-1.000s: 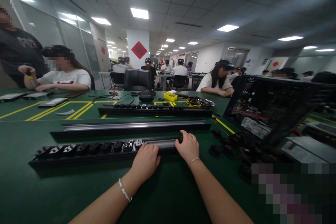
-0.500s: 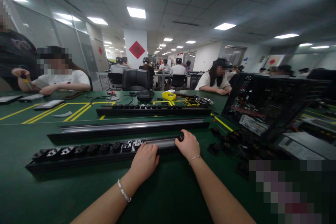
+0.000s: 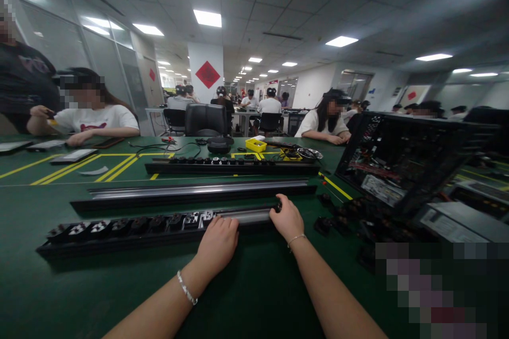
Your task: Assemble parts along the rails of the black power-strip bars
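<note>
Closest to me, a long black rail (image 3: 254, 219) lies across the table, slightly aslant. Several small black modules (image 3: 139, 225) with dark and shiny metal tops sit in a row along its left and middle part. My left hand (image 3: 220, 237) is curled over the rail, just right of the last module in the row. At the rail's right end, my right hand (image 3: 288, 217) pinches a small black module (image 3: 278, 205), mostly hidden by the fingers. Between the hands, the rail's grey inner channel shows bare.
Behind lie a second rail (image 3: 199, 192) with a bare channel and a third rail (image 3: 230, 167) filled with modules. Loose black modules (image 3: 323, 225) lie to the right, beside an open computer case (image 3: 405, 159). A yellow tray (image 3: 255, 144) stands farther back. Co-workers sit across the table.
My right hand has shifted slightly right and turned the small black module, whose face is now less visible. My left hand stays in place on the rail.
</note>
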A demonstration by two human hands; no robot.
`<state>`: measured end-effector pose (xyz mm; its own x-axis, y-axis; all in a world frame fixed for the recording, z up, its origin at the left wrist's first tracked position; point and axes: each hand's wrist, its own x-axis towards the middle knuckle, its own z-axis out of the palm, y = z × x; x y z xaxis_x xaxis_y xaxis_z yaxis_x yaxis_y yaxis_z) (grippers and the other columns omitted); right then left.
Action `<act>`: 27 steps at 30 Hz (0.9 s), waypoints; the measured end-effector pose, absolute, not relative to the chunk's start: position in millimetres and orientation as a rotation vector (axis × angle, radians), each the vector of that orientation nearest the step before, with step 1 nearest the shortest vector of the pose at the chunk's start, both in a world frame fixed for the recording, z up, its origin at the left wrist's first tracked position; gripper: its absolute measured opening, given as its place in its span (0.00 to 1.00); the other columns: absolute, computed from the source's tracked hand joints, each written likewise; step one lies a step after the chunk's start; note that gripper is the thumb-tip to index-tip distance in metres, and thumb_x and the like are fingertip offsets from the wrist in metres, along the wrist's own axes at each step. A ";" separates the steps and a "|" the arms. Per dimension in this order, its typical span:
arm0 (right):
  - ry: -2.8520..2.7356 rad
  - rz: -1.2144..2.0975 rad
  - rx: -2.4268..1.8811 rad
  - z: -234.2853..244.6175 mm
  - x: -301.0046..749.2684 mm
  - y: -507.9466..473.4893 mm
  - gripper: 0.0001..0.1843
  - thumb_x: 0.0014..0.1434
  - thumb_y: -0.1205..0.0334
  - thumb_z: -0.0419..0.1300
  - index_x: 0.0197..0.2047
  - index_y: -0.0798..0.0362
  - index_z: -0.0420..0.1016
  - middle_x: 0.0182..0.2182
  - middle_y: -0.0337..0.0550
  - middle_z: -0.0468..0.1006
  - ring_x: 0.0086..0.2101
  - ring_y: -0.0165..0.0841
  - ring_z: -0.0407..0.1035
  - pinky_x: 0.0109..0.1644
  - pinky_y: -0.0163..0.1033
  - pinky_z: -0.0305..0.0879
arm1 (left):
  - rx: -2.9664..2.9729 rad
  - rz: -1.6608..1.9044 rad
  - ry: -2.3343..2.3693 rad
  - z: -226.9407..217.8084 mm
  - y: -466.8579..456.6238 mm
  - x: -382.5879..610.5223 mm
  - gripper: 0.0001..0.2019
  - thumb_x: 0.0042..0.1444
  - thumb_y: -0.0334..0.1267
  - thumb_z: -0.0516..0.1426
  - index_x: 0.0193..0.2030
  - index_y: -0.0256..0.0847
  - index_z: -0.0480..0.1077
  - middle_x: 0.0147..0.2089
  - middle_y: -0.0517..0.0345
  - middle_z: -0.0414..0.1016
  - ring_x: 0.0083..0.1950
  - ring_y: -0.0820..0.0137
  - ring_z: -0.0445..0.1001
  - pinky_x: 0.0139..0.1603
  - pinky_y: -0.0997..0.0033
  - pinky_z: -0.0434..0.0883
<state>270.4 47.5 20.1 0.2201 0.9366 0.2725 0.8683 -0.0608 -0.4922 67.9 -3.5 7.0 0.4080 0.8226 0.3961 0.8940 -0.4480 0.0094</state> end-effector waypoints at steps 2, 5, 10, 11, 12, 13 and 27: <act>-1.654 0.162 -1.938 19.7 271.5 48.2 0.24 0.50 0.61 0.53 0.52 0.50 0.64 0.44 0.44 0.71 0.43 0.36 0.65 0.44 0.37 0.59 | -2.465 -0.507 -1.535 7.9 -3.7 68.0 0.08 0.57 0.33 0.46 0.39 0.40 0.64 0.37 0.54 0.70 0.42 0.65 0.68 0.54 0.58 0.59; -1.659 0.174 -1.915 18.8 274.2 49.8 0.23 0.49 0.61 0.54 0.51 0.50 0.65 0.45 0.45 0.70 0.44 0.36 0.65 0.45 0.37 0.60 | -2.479 -0.503 -1.552 8.5 -3.6 67.6 0.09 0.57 0.33 0.45 0.39 0.40 0.64 0.38 0.54 0.71 0.41 0.66 0.69 0.53 0.58 0.60; -1.609 0.303 -1.885 16.2 281.3 54.1 0.25 0.47 0.57 0.55 0.50 0.51 0.66 0.48 0.47 0.68 0.44 0.35 0.66 0.45 0.36 0.60 | -2.482 -0.517 -1.550 7.8 -3.5 66.9 0.08 0.57 0.33 0.45 0.39 0.40 0.64 0.38 0.54 0.71 0.42 0.65 0.68 0.52 0.58 0.60; -1.603 0.328 -1.879 15.7 282.6 55.1 0.25 0.47 0.57 0.55 0.50 0.51 0.66 0.47 0.47 0.69 0.44 0.35 0.66 0.45 0.36 0.61 | -2.481 -0.514 -1.544 7.8 -3.5 67.1 0.08 0.57 0.33 0.45 0.38 0.40 0.64 0.37 0.54 0.71 0.42 0.65 0.68 0.52 0.58 0.60; -1.599 0.343 -1.873 15.3 283.8 56.1 0.25 0.47 0.58 0.55 0.51 0.51 0.65 0.46 0.46 0.69 0.43 0.35 0.66 0.45 0.36 0.61 | -2.480 -0.507 -1.540 8.1 -3.6 67.3 0.08 0.57 0.33 0.45 0.38 0.40 0.64 0.37 0.54 0.70 0.41 0.65 0.68 0.52 0.58 0.60; -1.597 0.350 -1.867 15.0 284.9 57.0 0.26 0.47 0.58 0.55 0.51 0.51 0.65 0.46 0.46 0.69 0.43 0.35 0.66 0.44 0.36 0.61 | -2.477 -0.498 -1.541 8.4 -3.7 67.5 0.08 0.57 0.33 0.45 0.38 0.40 0.64 0.37 0.54 0.70 0.41 0.65 0.68 0.52 0.58 0.60; -1.549 0.457 -1.853 11.7 301.9 65.7 0.27 0.45 0.62 0.55 0.52 0.50 0.64 0.46 0.46 0.69 0.44 0.35 0.66 0.45 0.37 0.60 | -2.488 -0.503 -1.572 9.1 -4.0 67.7 0.09 0.57 0.33 0.45 0.39 0.40 0.64 0.38 0.54 0.71 0.41 0.66 0.68 0.53 0.58 0.60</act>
<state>301.9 65.7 11.7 0.2336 0.9609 0.1489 0.7259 -0.0704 -0.6842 67.7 -4.0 9.1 0.3925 0.8460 0.3610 0.8983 -0.4368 0.0469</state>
